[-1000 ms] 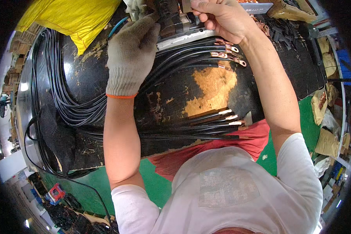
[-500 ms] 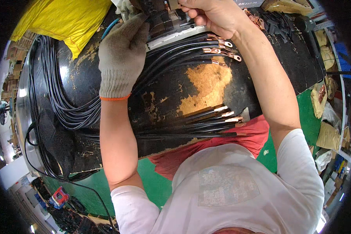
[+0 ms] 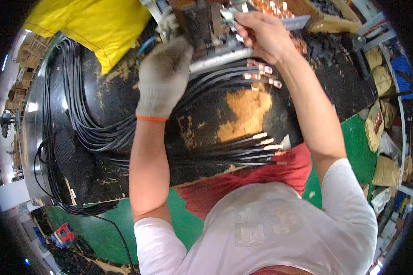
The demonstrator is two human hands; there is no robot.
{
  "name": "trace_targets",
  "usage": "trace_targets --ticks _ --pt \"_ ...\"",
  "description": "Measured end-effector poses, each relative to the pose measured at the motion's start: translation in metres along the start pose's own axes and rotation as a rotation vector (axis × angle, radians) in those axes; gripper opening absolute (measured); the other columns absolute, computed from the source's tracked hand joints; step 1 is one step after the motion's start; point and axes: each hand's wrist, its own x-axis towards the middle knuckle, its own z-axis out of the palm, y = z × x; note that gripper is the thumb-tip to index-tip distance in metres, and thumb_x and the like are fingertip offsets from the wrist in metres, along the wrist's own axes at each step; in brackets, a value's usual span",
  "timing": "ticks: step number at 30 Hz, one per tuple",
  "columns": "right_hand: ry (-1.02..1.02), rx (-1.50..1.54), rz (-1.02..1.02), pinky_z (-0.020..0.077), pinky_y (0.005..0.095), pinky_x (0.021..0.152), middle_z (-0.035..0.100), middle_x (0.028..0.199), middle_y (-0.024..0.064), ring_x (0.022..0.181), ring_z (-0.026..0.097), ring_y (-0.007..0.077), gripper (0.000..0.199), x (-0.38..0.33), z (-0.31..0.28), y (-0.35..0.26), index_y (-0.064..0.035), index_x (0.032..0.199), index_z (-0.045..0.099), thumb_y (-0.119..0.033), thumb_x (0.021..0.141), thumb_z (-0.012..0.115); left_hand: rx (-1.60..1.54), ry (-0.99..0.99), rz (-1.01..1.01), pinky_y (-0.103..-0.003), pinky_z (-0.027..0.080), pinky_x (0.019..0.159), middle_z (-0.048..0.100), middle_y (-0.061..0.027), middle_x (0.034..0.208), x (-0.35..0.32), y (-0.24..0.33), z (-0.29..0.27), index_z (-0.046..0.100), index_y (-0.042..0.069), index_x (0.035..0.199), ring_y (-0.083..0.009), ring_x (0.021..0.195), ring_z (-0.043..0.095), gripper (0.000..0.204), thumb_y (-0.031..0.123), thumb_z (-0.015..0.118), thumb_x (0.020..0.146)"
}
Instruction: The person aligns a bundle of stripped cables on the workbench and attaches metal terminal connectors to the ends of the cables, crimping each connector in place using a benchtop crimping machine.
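Gloved left hand (image 3: 163, 78) clamps black cable (image 3: 215, 73) steady at press (image 3: 202, 23); bare right hand (image 3: 261, 34) pinches small metal part above it. Copper-lugged cables (image 3: 257, 75) parked just below right hand.

A: Where do the cables lie?

B: One bundle (image 3: 78, 123) curves across the left of the tabletop (image 3: 243, 114). A second set (image 3: 234, 153) lies along its near edge, ends to the right. A third (image 3: 229, 75) sits farther back, its lugs (image 3: 264, 73) also to the right.

A: And the hands?

B: Left hand (image 3: 163, 78) and right hand (image 3: 261, 34) are at the far edge, at the machine (image 3: 202, 25). A cloth (image 3: 87, 23) lies behind, far left.
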Motion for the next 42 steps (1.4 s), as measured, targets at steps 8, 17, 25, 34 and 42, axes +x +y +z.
trace_targets --ticks 8,17,25,34,42 --pt "0.193 -0.726 -1.154 0.0568 0.0367 0.083 0.074 0.104 0.0173 0.092 0.072 0.0286 0.024 -0.072 0.014 -0.074 -0.0010 0.109 0.071 -0.012 0.088 0.072 0.109 -0.099 0.034 -0.044 0.054 0.084 0.069 -0.0163 0.104 -0.033 0.093 -0.050 0.070 0.008 0.120 -0.0347 0.095 0.067 0.037 0.022 0.076 0.086" --pt "0.181 -1.125 -1.522 0.0306 0.0487 0.122 0.043 0.154 0.0272 0.146 0.039 0.0414 0.072 -0.030 0.144 -0.184 0.0054 0.147 0.042 -0.018 0.086 0.073 -0.309 0.010 -0.309 -0.034 0.056 0.082 0.072 -0.0181 0.105 -0.129 0.116 -0.105 0.070 0.002 0.124 -0.0273 0.096 0.072 0.036 0.002 0.072 0.088" --pt "-0.169 -0.563 -0.708 0.0430 0.0409 0.109 0.063 0.133 0.0217 0.127 0.059 0.0312 0.040 -0.112 0.139 -0.083 0.0027 0.135 0.058 -0.021 0.102 0.059 -0.756 0.401 -0.463 -0.029 0.051 0.095 0.064 -0.0157 0.128 -0.145 0.127 -0.082 0.047 -0.005 0.146 -0.0177 0.111 0.064 0.047 0.013 0.055 0.104" --pt "-0.317 -0.457 -0.163 0.0303 0.0298 0.050 0.042 0.055 -0.0046 0.054 0.037 0.0066 0.061 -0.132 0.203 0.034 -0.0028 0.057 0.052 -0.039 0.105 0.061 -1.634 0.475 -0.777 -0.032 0.049 0.105 0.051 -0.0050 0.139 -0.165 0.138 -0.088 0.028 0.005 0.159 -0.0143 0.127 0.054 0.066 0.016 0.062 0.104" --pt "-0.204 -0.846 -0.625 0.0405 0.0411 0.054 0.052 0.054 0.0164 0.047 0.047 0.0222 0.058 -0.064 0.251 0.009 0.0052 0.064 0.058 -0.037 0.103 0.060 -0.132 0.388 -0.417 -0.036 0.052 0.101 0.059 -0.0105 0.143 -0.186 0.119 -0.102 0.047 0.000 0.150 -0.0196 0.122 0.063 0.045 0.013 0.052 0.107"
